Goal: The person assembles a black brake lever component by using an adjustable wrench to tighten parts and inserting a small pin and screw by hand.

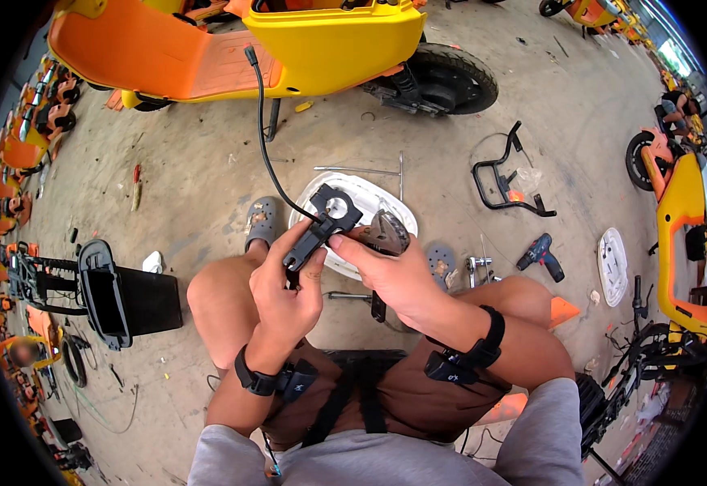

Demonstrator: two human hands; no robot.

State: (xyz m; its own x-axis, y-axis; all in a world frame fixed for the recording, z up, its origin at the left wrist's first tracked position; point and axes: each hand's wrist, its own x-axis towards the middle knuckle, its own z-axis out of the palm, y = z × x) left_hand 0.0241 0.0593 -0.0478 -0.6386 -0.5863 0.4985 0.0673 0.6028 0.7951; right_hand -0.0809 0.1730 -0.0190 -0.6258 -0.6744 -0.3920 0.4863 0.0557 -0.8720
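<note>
My left hand [287, 287] grips a black clamp-shaped part [321, 229] with a round opening at its upper end. From that part a black cable [266, 138] curves up to a plug at its tip. The thumb of my right hand [398, 275] presses against the part's side. In the same hand is a dark, brownish, shiny object [389, 233], whose kind I cannot make out; a black end [378, 308] shows below the palm. Beneath both hands, a white plastic tray-like cover [394, 199] lies on the floor.
Ahead stands a yellow and orange scooter [333, 49]. A black tube frame [491, 180], a cordless drill [541, 257], sockets [479, 266] and another white cover [613, 267] lie to the right. A T-shaped metal rod [361, 170] lies beyond the tray; a black bin [138, 300] is left.
</note>
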